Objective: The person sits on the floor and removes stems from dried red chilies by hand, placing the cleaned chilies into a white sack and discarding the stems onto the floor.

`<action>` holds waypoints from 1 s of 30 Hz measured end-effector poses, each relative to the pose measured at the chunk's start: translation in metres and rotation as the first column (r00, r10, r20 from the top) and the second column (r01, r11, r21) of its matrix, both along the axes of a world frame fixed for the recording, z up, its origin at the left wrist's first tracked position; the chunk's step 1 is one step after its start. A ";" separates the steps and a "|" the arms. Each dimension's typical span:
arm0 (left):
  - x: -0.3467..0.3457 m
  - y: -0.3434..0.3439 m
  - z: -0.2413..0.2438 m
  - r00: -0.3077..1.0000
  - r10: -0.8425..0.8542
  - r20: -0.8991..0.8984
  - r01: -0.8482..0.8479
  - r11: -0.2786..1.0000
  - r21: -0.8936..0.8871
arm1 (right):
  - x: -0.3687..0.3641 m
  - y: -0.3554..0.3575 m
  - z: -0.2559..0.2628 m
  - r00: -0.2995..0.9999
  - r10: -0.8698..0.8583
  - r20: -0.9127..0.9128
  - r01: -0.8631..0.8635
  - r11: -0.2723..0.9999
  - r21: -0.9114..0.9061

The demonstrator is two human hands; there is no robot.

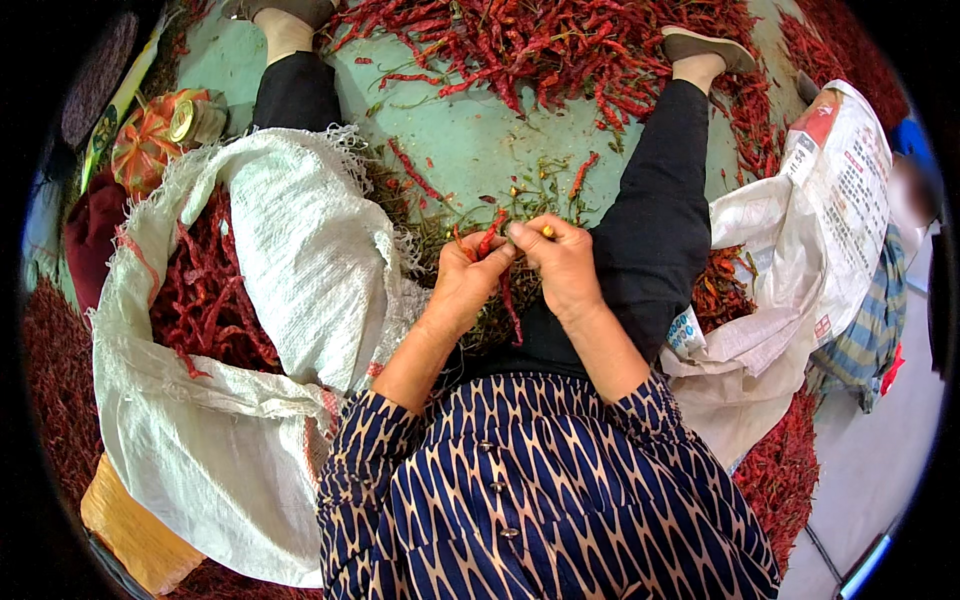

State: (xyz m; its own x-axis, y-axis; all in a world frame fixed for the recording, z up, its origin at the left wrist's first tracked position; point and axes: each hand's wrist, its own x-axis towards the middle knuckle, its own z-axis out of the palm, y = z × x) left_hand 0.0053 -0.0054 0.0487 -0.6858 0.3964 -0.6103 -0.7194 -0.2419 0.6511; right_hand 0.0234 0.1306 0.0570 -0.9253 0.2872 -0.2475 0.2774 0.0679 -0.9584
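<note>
Between my outstretched legs, my left hand [469, 281] is closed on several dried red chili peppers [511, 309], one hanging below the fingers and others poking up. My right hand [559, 262] meets it at the fingertips, thumb and forefinger pinched near the top of a chili; a small yellowish piece, perhaps a stem, shows by its curled fingers. Beneath the hands lie loose green stems [536, 199] and scraps. Two single chilies lie on the floor beyond, one [414, 171] to the left and one [583, 175] to the right.
A big heap of chilies [525, 45] spreads between my feet. At the left stands an open white woven sack [315, 247] holding red chilies [210, 300]. At the right, a printed white sack [832, 195] holds more orange-red chilies [724, 289]. A tin can [196, 122] sits at the upper left.
</note>
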 end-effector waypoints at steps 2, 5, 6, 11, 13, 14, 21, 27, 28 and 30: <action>0.006 0.003 -0.016 0.995 0.086 0.054 -0.087 0.996 0.014 | 0.000 -0.017 0.024 0.956 0.179 -0.231 -0.043 0.869 0.493; 0.009 -0.004 -0.020 0.988 0.112 0.105 -0.108 0.993 -0.039 | -0.008 -0.031 0.056 0.933 0.173 -0.316 -0.007 0.887 0.463; 0.011 -0.006 -0.022 0.986 0.136 0.101 -0.135 0.991 -0.016 | -0.011 -0.026 0.051 0.961 0.190 -0.203 -0.060 0.853 0.518; 0.004 -0.040 -0.021 0.943 0.207 0.259 -0.264 0.941 0.210 | -0.031 0.006 0.009 0.791 0.314 0.525 -0.602 0.249 0.759; 0.003 -0.043 -0.025 0.918 0.267 0.292 -0.338 0.914 0.226 | -0.051 -0.005 0.000 0.740 0.428 0.519 -0.650 0.254 0.716; 0.001 -0.045 -0.023 0.908 0.296 0.296 -0.366 0.904 0.220 | -0.061 -0.014 -0.004 0.709 0.487 0.509 -0.674 0.258 0.692; -0.005 -0.045 -0.025 0.853 0.426 0.303 -0.475 0.873 0.111 | -0.092 -0.064 -0.046 0.793 0.421 0.441 -0.582 0.304 0.755; -0.013 -0.032 -0.021 0.840 0.515 0.169 -0.514 0.856 -0.054 | -0.062 -0.033 -0.028 0.803 0.515 0.298 -0.588 0.606 0.536; -0.013 -0.032 -0.024 0.871 0.464 0.159 -0.458 0.886 -0.077 | -0.052 -0.030 -0.016 0.782 0.552 0.288 -0.615 0.611 0.499; -0.011 -0.031 -0.029 0.904 0.411 0.118 -0.404 0.911 -0.083 | -0.035 -0.024 -0.003 0.772 0.567 0.288 -0.635 0.663 0.397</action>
